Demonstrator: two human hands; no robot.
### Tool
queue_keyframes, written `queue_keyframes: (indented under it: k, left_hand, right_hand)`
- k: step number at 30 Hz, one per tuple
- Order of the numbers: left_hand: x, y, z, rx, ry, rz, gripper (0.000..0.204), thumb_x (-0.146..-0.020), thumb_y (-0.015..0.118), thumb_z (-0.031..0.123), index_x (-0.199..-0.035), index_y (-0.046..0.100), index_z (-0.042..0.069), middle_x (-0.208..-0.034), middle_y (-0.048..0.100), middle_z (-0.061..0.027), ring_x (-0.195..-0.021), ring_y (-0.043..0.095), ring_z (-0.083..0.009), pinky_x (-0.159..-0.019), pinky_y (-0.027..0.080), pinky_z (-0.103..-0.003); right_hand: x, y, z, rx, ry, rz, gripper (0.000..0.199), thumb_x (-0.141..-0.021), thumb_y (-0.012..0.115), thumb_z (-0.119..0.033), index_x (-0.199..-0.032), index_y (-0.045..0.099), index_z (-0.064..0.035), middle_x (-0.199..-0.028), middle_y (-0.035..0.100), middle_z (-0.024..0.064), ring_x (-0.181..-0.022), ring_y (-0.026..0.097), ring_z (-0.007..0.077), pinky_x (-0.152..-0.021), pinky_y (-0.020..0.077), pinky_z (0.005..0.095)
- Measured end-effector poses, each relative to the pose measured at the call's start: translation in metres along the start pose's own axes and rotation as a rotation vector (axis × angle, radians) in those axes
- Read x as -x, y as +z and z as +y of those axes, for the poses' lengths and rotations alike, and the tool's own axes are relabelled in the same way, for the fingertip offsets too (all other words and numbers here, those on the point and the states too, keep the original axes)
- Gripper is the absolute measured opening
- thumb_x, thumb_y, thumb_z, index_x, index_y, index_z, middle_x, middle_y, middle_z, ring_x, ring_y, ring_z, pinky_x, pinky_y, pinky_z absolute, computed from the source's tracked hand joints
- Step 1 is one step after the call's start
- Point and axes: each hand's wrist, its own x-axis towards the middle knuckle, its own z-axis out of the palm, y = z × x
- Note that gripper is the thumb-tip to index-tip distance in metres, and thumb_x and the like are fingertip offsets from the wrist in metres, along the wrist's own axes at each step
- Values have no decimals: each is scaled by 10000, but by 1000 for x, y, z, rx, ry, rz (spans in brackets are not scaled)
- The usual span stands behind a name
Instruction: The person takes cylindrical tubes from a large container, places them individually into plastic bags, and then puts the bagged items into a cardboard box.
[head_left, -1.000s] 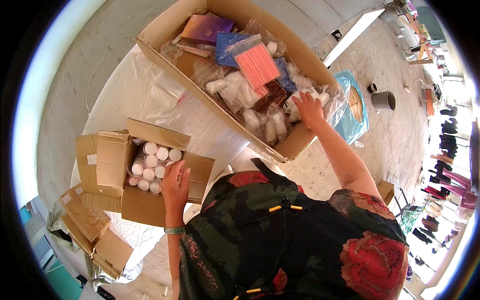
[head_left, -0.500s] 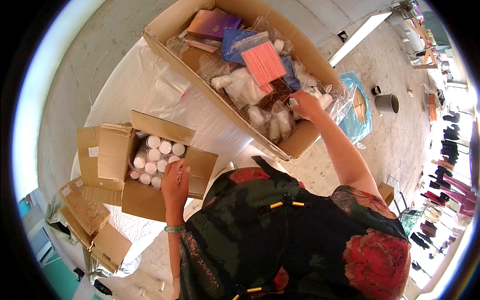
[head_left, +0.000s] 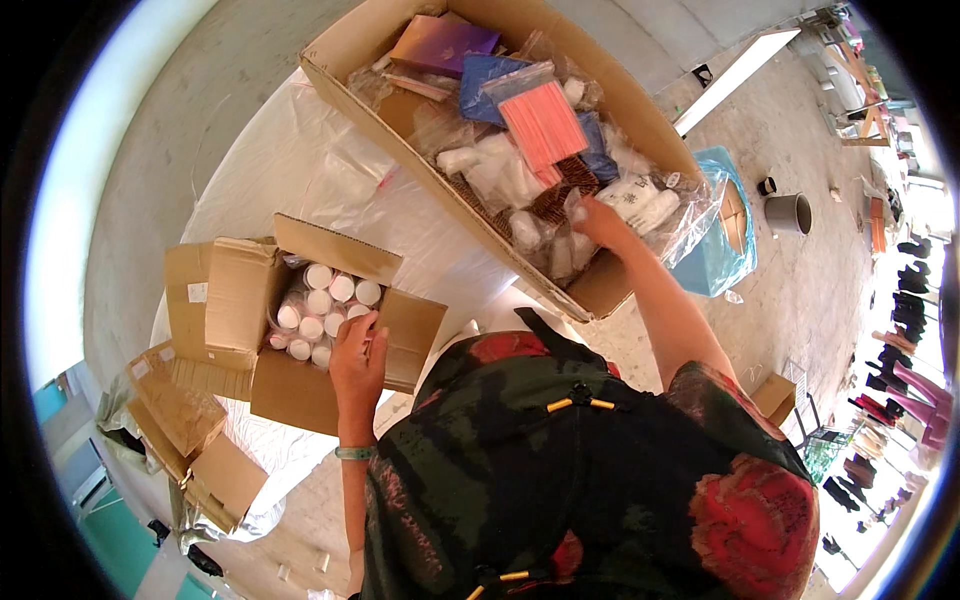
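Note:
My right hand (head_left: 604, 224) reaches into the near right end of a large long carton (head_left: 440, 180). Its fingers are closed on a clear plastic bag (head_left: 575, 208), whose contents I cannot make out. Wrapped white items, a pink bundle of thin sticks (head_left: 543, 122) in a zip bag and a purple box (head_left: 443, 45) lie around in the carton. Over the near right edge of a small open carton (head_left: 295, 393) rests my left hand (head_left: 358, 362), fingers loosely stretched beside several white-capped containers (head_left: 318, 303) and apparently gripping none.
Both cartons stand on a table under white plastic sheeting (head_left: 270, 180). An opened carton (head_left: 228, 480) sits at the lower left. To the right are a blue plastic-wrapped carton (head_left: 735, 235), a grey bucket (head_left: 788, 214) on the floor and dark hanging items (head_left: 910, 300).
My right hand has shifted slightly left within the large carton and now pinches a clear bag. My left hand stays at the small carton. The whole view has shifted slightly.

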Motion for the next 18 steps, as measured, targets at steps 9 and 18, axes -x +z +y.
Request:
queue_keyframes:
  k: [9, 18]
  left_hand:
    - [-5, -3, -2, -34, -4, 5, 212, -831, 588, 90, -1029, 599, 16, -946, 595, -147, -792, 594, -268, -706, 477, -342]
    - [3, -14, -1, -57, -48, 62, 228, -819, 607, 96, -1040, 606, 38, -972, 601, -135, -806, 603, -265, -719, 480, -346]
  right_hand:
    - [-5, -77, -27, -269, -41, 354, 799, -732, 689, -503, -1314, 381, -50, -1156, 565, 243, -1067, 551, 384, -895, 423, 431]
    - [-15, -45, -31, -203, 17, -19, 838, -757, 698, -400, -1432, 253, -179, -1156, 587, 184, -1045, 579, 334, -919, 433, 413]
